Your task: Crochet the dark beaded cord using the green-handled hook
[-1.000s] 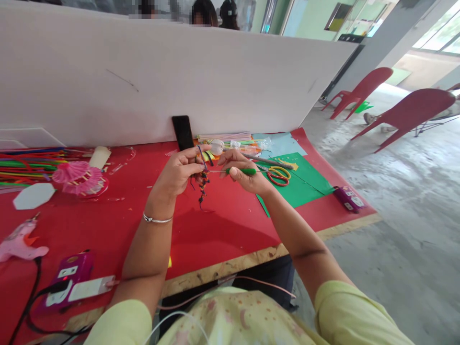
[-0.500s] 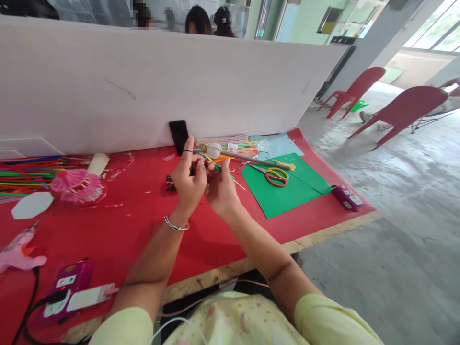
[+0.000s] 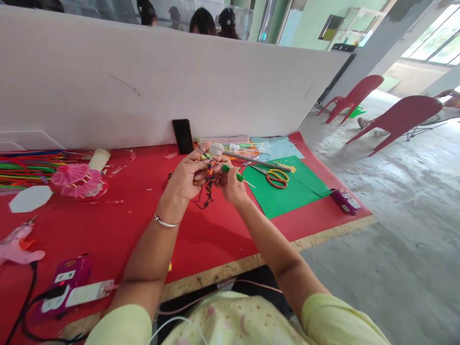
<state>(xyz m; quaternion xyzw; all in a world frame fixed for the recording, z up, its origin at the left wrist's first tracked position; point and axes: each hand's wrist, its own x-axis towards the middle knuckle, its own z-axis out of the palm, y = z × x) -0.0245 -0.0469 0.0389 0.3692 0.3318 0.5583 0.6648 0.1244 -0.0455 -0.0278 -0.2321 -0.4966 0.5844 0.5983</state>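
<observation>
My left hand (image 3: pixel 187 178) pinches the top of a short multicoloured crochet strip (image 3: pixel 209 186) that hangs down over the red table cover (image 3: pixel 118 225), with dark yarn trailing below it. My right hand (image 3: pixel 232 184) grips a crochet hook with a green handle (image 3: pixel 232 173); its thin metal tip points up-left into the strip between my two hands. Both hands are close together above the middle of the table.
Yellow and red scissors (image 3: pixel 276 176) lie on green paper (image 3: pixel 287 189) to the right. A black phone (image 3: pixel 182 135) leans on the white partition (image 3: pixel 179 81). Coloured straws (image 3: pixel 25 167), a pink paper umbrella (image 3: pixel 77 179), a pink glue gun (image 3: pixel 17 244) and a purple power strip (image 3: pixel 61 282) sit left. Red chairs (image 3: pixel 402 117) stand beyond.
My hands rose slightly from the table and spread apart. The crochet strip now hangs between them, and the green hook handle shows again in my right hand.
</observation>
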